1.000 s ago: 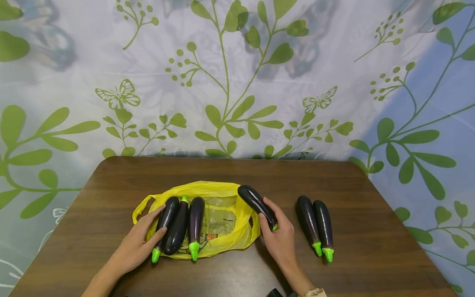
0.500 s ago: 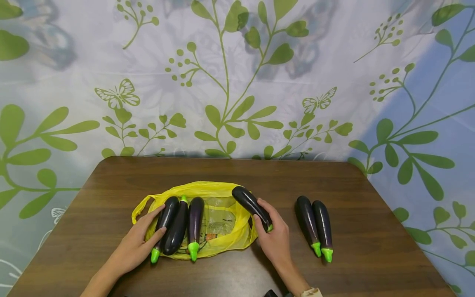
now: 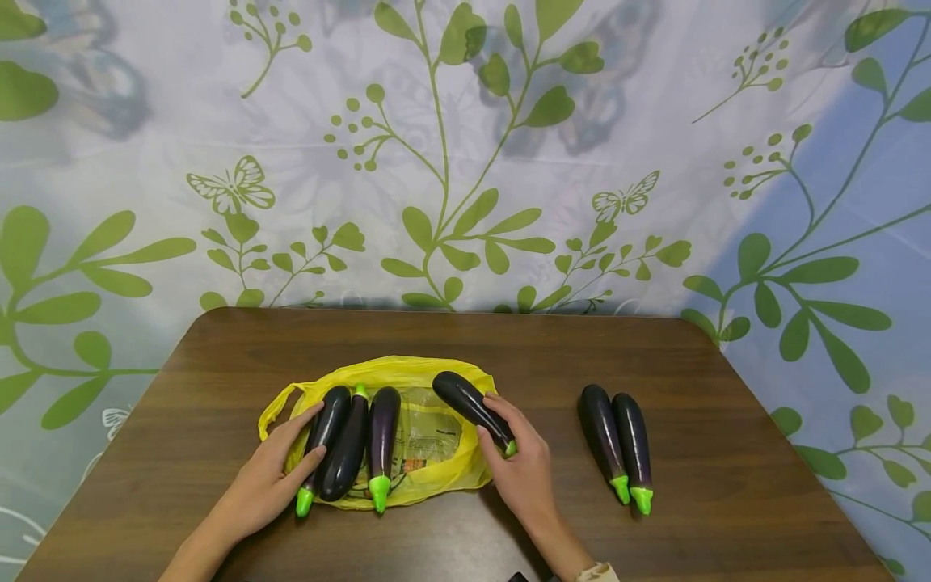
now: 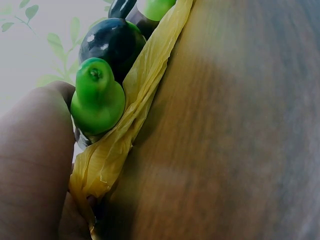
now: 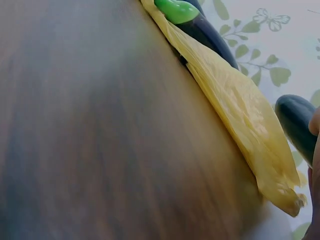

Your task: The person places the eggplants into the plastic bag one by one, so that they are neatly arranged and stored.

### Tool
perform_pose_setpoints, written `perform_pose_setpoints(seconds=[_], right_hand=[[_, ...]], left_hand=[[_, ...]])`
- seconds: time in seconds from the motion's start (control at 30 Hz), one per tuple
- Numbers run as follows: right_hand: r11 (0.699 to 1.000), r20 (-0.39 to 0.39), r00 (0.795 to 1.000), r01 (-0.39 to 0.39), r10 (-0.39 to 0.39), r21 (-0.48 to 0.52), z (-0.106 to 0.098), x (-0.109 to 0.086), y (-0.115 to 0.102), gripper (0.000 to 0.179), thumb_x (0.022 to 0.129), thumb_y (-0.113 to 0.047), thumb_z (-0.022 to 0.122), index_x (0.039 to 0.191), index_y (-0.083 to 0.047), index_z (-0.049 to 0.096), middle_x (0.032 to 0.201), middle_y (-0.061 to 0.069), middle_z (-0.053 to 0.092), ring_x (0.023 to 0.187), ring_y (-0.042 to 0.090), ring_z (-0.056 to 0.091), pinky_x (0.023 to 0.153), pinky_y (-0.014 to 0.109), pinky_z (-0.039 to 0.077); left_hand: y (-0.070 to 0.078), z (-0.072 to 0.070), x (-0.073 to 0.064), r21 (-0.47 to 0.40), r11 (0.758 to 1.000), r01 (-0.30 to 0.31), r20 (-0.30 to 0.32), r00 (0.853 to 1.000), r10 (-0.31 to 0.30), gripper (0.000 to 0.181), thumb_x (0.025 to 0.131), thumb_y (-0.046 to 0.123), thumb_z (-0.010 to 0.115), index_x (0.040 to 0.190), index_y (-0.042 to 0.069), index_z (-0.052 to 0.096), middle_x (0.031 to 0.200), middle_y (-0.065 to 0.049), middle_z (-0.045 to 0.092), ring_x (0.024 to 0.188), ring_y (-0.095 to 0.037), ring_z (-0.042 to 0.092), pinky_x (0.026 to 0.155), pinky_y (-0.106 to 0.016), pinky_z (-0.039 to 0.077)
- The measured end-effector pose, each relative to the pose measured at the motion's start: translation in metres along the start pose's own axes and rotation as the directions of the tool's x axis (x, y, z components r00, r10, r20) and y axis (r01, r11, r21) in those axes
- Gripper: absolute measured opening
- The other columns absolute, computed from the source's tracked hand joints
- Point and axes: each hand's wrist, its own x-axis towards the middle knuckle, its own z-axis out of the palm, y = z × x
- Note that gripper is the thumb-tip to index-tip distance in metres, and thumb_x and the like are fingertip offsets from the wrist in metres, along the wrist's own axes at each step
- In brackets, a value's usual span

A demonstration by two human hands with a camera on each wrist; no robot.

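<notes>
A yellow plastic bag [image 3: 444,477] lies spread on the table with three eggplants on it: a left one [image 3: 334,412], a middle one [image 3: 347,449] and a third [image 3: 384,432]. My left hand [image 3: 272,481] grips the leftmost eggplant, thumb across it, at the bag's left edge. In the left wrist view its green stem end [image 4: 97,100] shows beside the thumb; some fingers are hidden. My right hand [image 3: 524,465] holds another eggplant [image 3: 465,396] near its green end, slanting over the bag's right side. The right wrist view shows that eggplant's dark tip [image 5: 295,117] above the bag.
Two more eggplants, one [image 3: 602,432] and another [image 3: 633,444], lie side by side on the brown wooden table [image 3: 727,485] to the right. A leaf-patterned cloth [image 3: 465,162] hangs behind the table's far edge.
My right hand has moved left with its eggplant, from the bag's right edge to over the bag. The left hand and the other eggplants have stayed in place.
</notes>
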Motion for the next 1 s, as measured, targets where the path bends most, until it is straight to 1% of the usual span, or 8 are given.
perform_pose_setpoints(seconds=[0.13, 0.33, 0.47, 0.53, 0.63, 0.73, 0.83, 1.0], right_hand=[[1.000, 0.005, 1.000, 0.015, -0.015, 0.005, 0.004, 0.000, -0.003, 0.043, 0.089, -0.007, 0.081, 0.130, -0.015, 0.069, 0.136, 0.001, 0.068, 0.122, 0.023, 0.067, 0.102, 0.017, 0.049], [0.999, 0.035, 0.999, -0.008, 0.006, 0.039, 0.011, -0.001, -0.009, 0.041, 0.092, -0.011, 0.078, 0.132, -0.014, 0.070, 0.137, -0.002, 0.068, 0.127, 0.021, 0.065, 0.103, 0.019, 0.048], [0.999, 0.026, 0.999, 0.038, -0.039, 0.035, 0.016, -0.002, -0.009, 0.043, 0.091, -0.009, 0.079, 0.133, -0.012, 0.070, 0.136, 0.003, 0.069, 0.125, 0.026, 0.066, 0.103, 0.016, 0.047], [0.998, 0.024, 0.998, 0.054, -0.055, 0.029, 0.018, -0.002, -0.009, 0.043, 0.091, -0.007, 0.079, 0.133, -0.011, 0.070, 0.135, 0.004, 0.069, 0.125, 0.027, 0.066, 0.104, 0.018, 0.047], [0.999, 0.030, 0.999, 0.043, -0.044, 0.025, 0.021, -0.001, -0.010, 0.043, 0.091, -0.006, 0.078, 0.133, -0.010, 0.070, 0.136, 0.004, 0.069, 0.126, 0.025, 0.066, 0.104, 0.023, 0.049], [0.999, 0.038, 0.999, 0.029, -0.029, 0.015, 0.022, -0.001, -0.011, 0.044, 0.089, -0.005, 0.078, 0.132, -0.009, 0.069, 0.136, 0.003, 0.069, 0.126, 0.022, 0.066, 0.101, 0.034, 0.054], [1.000, 0.051, 0.999, 0.006, -0.007, 0.015, 0.023, -0.001, -0.012, 0.045, 0.090, -0.005, 0.078, 0.133, -0.010, 0.068, 0.137, 0.002, 0.068, 0.126, 0.021, 0.065, 0.098, 0.042, 0.056], [1.000, 0.086, 0.996, -0.016, 0.015, 0.017, 0.024, -0.001, -0.013, 0.041, 0.093, -0.008, 0.077, 0.133, -0.012, 0.068, 0.138, 0.004, 0.067, 0.127, 0.023, 0.064, 0.098, 0.045, 0.056]], left_hand=[[0.000, 0.000, 0.000, -0.002, 1.000, 0.001, 0.002, 1.000, -0.001, 0.060, 0.107, 0.035, 0.058, 0.161, 0.020, 0.037, 0.157, -0.017, 0.045, 0.141, -0.046, 0.044, 0.103, -0.070, 0.040], [0.000, 0.000, -0.001, 0.001, 1.000, 0.003, 0.003, 1.000, -0.003, 0.060, 0.106, 0.035, 0.058, 0.161, 0.019, 0.037, 0.156, -0.018, 0.046, 0.140, -0.045, 0.044, 0.103, -0.070, 0.040], [0.001, 0.000, -0.001, 0.005, 1.000, 0.011, 0.006, 1.000, -0.011, 0.060, 0.106, 0.036, 0.058, 0.161, 0.020, 0.037, 0.156, -0.018, 0.046, 0.140, -0.045, 0.045, 0.103, -0.071, 0.040], [0.001, 0.000, 0.000, 0.005, 1.000, 0.014, 0.009, 1.000, -0.014, 0.061, 0.107, 0.036, 0.058, 0.161, 0.019, 0.037, 0.156, -0.018, 0.045, 0.140, -0.045, 0.044, 0.104, -0.071, 0.040], [0.001, 0.000, 0.000, 0.005, 1.000, 0.013, 0.007, 1.000, -0.013, 0.061, 0.107, 0.036, 0.058, 0.161, 0.020, 0.037, 0.157, -0.018, 0.045, 0.140, -0.046, 0.044, 0.104, -0.071, 0.040], [0.001, 0.000, 0.000, 0.007, 1.000, 0.007, 0.002, 1.000, -0.007, 0.060, 0.107, 0.036, 0.058, 0.161, 0.020, 0.037, 0.156, -0.018, 0.045, 0.140, -0.046, 0.045, 0.103, -0.071, 0.040], [0.000, 0.000, 0.000, 0.011, 1.000, 0.003, -0.002, 1.000, -0.003, 0.060, 0.107, 0.035, 0.058, 0.161, 0.020, 0.036, 0.156, -0.018, 0.046, 0.139, -0.046, 0.045, 0.103, -0.070, 0.040], [0.000, 0.001, 0.000, 0.008, 1.000, 0.001, -0.001, 1.000, -0.001, 0.060, 0.107, 0.036, 0.058, 0.161, 0.020, 0.036, 0.156, -0.018, 0.045, 0.140, -0.046, 0.044, 0.103, -0.070, 0.040]])
